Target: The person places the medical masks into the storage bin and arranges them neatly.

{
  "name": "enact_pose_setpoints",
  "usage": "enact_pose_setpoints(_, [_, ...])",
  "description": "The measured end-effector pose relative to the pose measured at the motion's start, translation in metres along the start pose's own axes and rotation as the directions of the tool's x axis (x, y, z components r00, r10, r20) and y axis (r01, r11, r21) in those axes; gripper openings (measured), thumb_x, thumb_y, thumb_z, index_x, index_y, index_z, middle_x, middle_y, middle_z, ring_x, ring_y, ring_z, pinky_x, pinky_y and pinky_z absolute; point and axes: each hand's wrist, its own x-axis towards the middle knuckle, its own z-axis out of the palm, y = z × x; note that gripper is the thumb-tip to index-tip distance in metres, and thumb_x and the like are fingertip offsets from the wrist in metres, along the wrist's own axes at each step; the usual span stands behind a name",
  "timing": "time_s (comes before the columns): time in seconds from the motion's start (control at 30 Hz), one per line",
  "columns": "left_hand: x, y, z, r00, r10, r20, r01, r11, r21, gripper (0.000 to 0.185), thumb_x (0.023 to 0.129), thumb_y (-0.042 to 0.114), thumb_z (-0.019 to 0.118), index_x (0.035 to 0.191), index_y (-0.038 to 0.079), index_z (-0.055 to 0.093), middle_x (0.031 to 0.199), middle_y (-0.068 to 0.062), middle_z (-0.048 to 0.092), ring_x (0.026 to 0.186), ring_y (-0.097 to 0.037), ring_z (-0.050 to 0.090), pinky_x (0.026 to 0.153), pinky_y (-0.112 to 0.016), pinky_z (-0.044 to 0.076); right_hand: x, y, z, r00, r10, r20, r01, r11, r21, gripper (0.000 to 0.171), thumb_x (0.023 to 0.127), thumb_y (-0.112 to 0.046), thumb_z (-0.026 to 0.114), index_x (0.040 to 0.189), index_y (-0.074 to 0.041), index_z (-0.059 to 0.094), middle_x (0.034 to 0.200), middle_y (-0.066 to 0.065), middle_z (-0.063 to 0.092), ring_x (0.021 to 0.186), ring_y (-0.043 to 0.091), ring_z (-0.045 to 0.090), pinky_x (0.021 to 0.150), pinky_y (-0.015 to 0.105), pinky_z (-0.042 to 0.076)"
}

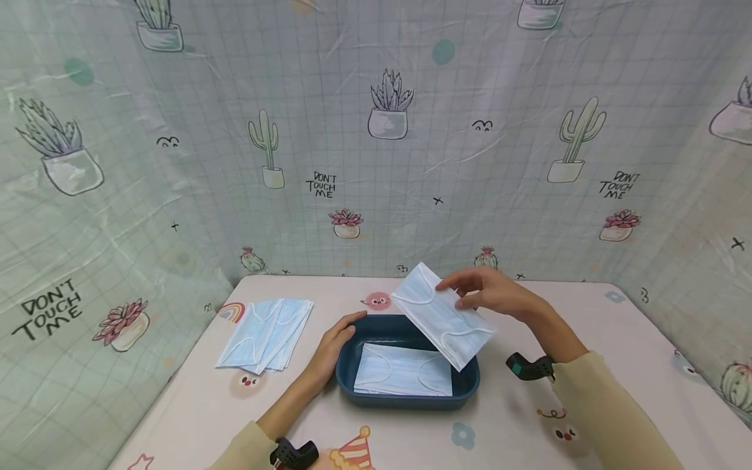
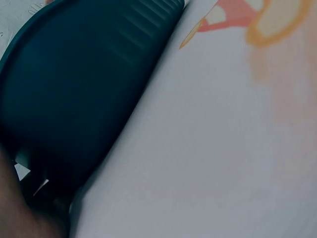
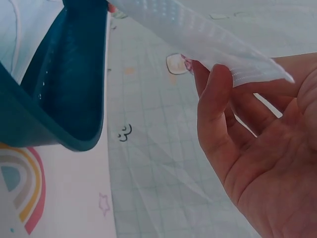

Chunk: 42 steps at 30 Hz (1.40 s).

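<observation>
A light blue face mask (image 1: pixel 437 316) is tilted above the right half of a dark blue plastic bin (image 1: pixel 405 402). My right hand (image 1: pixel 496 294) pinches its upper edge between thumb and fingers; in the right wrist view the mask (image 3: pixel 198 42) is seen edge-on above the thumb. My left hand (image 1: pixel 330 349) grips the bin's left end at the rim; the left wrist view shows only a dark part of it beside the bin wall (image 2: pixel 74 84). Inside the bin, more face masks (image 1: pixel 405 372) lie flat with white ear loops on top.
Several face masks (image 1: pixel 267 333) lie fanned and overlapping on the table, left of the bin. The white table (image 1: pixel 499 418) carries cartoon prints. A cactus-print curtain (image 1: pixel 388 196) hangs behind it and at both sides.
</observation>
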Motion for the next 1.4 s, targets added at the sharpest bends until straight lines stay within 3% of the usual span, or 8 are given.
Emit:
enact_pose_setpoints(0.23, [0.001, -0.001, 0.000, 1.000, 0.005, 0.003, -0.005, 1.000, 0.000, 0.041, 0.112, 0.026, 0.038, 0.149, 0.025, 0.055, 0.159, 0.001, 0.050, 0.155, -0.024, 0.035, 0.130, -0.053, 0.019, 0.014, -0.011, 0.007, 0.996, -0.015, 0.082, 0.015, 1.000, 0.001, 0.037, 0.088, 0.000, 0.070, 0.123, -0.011, 0.075, 0.134, 0.015, 0.069, 0.101, 0.028, 0.061, 0.089, 0.037, 0.052])
enact_pose_setpoints(0.43, [0.002, -0.002, 0.000, 1.000, 0.022, 0.005, -0.022, 1.000, 0.010, 0.042, 0.112, 0.026, 0.037, 0.150, 0.020, 0.054, 0.160, -0.004, 0.049, 0.156, -0.029, 0.034, 0.129, -0.056, 0.017, 0.027, -0.018, 0.017, 0.982, -0.040, 0.187, 0.041, 0.999, -0.004, 0.035, 0.088, 0.001, 0.069, 0.121, -0.011, 0.076, 0.129, 0.012, 0.071, 0.097, 0.025, 0.064, 0.081, 0.031, 0.057])
enact_pose_setpoints(0.57, [0.002, -0.003, 0.000, 1.000, 0.023, 0.001, -0.023, 1.000, 0.005, 0.042, 0.111, 0.025, 0.038, 0.150, 0.019, 0.054, 0.159, -0.005, 0.050, 0.156, -0.029, 0.033, 0.130, -0.056, 0.015, 0.036, -0.023, 0.023, 0.960, -0.058, 0.273, 0.061, 0.998, -0.002, 0.035, 0.088, 0.004, 0.068, 0.120, -0.010, 0.077, 0.127, 0.011, 0.072, 0.095, 0.021, 0.064, 0.074, 0.028, 0.056])
enact_pose_setpoints(0.77, [0.004, -0.003, -0.001, 1.000, 0.029, 0.001, -0.029, 1.000, 0.001, 0.041, 0.111, 0.024, 0.039, 0.149, 0.020, 0.055, 0.158, -0.002, 0.052, 0.155, -0.025, 0.035, 0.130, -0.053, 0.017, 0.047, -0.028, 0.034, 0.929, -0.104, 0.356, 0.120, 0.993, -0.022, 0.035, 0.087, 0.005, 0.068, 0.119, -0.007, 0.077, 0.124, 0.012, 0.073, 0.093, 0.018, 0.064, 0.084, 0.028, 0.055])
enact_pose_setpoints(1.0, [0.005, -0.004, -0.001, 1.000, 0.028, -0.003, -0.028, 1.000, -0.002, 0.041, 0.111, 0.023, 0.039, 0.149, 0.020, 0.055, 0.158, -0.003, 0.051, 0.155, -0.026, 0.035, 0.130, -0.053, 0.018, 0.056, -0.030, 0.048, 0.870, -0.156, 0.468, 0.157, 0.987, 0.037, 0.035, 0.085, 0.006, 0.068, 0.119, 0.001, 0.075, 0.121, 0.019, 0.073, 0.087, 0.017, 0.059, 0.079, 0.024, 0.051])
enact_pose_setpoints(1.4, [0.004, -0.003, -0.003, 1.000, 0.010, -0.003, -0.010, 1.000, -0.019, 0.041, 0.110, 0.023, 0.040, 0.148, 0.019, 0.056, 0.156, -0.002, 0.053, 0.154, -0.025, 0.037, 0.130, -0.052, 0.017, 0.061, -0.034, 0.062, 0.790, -0.149, 0.595, 0.124, 0.989, 0.084, 0.035, 0.085, 0.013, 0.066, 0.119, 0.004, 0.073, 0.112, 0.021, 0.070, 0.078, 0.016, 0.052, 0.070, 0.022, 0.044])
